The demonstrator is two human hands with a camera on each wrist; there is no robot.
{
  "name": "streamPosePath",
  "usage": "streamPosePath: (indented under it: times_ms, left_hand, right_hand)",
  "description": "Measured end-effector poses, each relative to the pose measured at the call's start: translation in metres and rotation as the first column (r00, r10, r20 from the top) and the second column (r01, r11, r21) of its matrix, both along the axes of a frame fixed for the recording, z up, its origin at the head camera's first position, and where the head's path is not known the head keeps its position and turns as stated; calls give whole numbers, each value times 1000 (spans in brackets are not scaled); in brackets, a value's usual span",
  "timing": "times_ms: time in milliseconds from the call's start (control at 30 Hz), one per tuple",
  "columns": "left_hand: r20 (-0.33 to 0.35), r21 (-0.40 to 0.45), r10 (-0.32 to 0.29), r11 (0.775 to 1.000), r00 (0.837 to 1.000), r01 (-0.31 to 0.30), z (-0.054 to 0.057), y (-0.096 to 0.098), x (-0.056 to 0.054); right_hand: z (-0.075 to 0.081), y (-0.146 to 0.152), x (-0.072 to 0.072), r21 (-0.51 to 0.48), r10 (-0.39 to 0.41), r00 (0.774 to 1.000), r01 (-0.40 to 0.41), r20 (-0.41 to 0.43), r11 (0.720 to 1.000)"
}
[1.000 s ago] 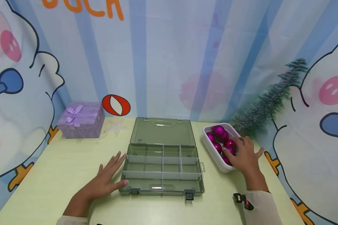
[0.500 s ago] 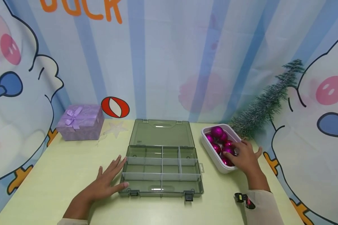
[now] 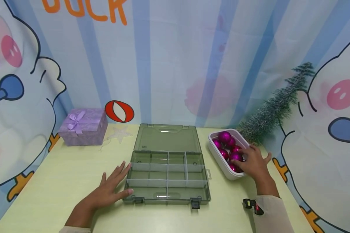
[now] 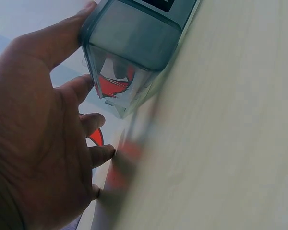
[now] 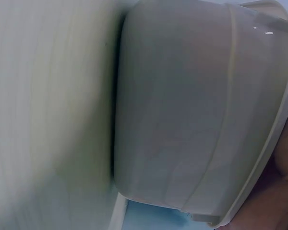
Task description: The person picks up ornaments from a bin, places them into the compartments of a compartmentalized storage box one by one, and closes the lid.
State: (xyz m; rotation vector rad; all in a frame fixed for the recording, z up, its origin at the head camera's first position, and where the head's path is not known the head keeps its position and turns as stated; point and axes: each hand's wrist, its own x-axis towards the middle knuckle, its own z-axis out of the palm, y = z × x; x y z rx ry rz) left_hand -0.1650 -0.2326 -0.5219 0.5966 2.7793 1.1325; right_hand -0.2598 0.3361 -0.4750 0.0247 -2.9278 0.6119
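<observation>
A translucent green compartment box (image 3: 147, 194) lies on the table with its lid (image 3: 167, 140) folded back; clear dividers split it into several sections. My left hand (image 3: 106, 192) is spread beside it, with the thumb and index fingertips at its left side. In the left wrist view those fingers touch the corner of the box (image 4: 134, 36). To the right stands a white plastic tub (image 3: 221, 166) with several shiny magenta Christmas baubles (image 3: 225, 137) inside. My right hand (image 3: 253, 161) reaches over its rim, thumb and fingers around one bauble (image 3: 235, 157). The right wrist view mostly shows the tub's outer wall (image 5: 177, 105).
A purple gift box (image 3: 84, 127) with a bow sits at the back left, a pale star ornament (image 3: 120, 134) next to it. Behind the tub, a small frosted Christmas tree (image 3: 275, 105) leans against the printed curtain (image 3: 175, 64). All stands on a pale yellow table (image 3: 64, 181).
My right thumb and fingers have moved in and closed around a bauble in the tub. My left hand stays at the box's side. The head view has shifted slightly.
</observation>
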Motion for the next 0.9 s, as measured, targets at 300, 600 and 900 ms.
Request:
streamPosePath:
  times_ms: [300, 600, 900]
  left_hand:
    - [10, 0, 1, 1000, 1000, -1, 1, 0, 0]
    - [12, -8, 5, 1000, 1000, -5, 0, 0, 0]
    - [8, -3, 7, 1000, 1000, -7, 1, 0, 0]
  right_hand:
    - [0, 1, 0, -10, 8, 1000, -8, -6, 1000]
    - [11, -1, 6, -67, 32, 999, -35, -42, 997]
    - [19, 0, 8, -194, 35, 998, -44, -51, 980]
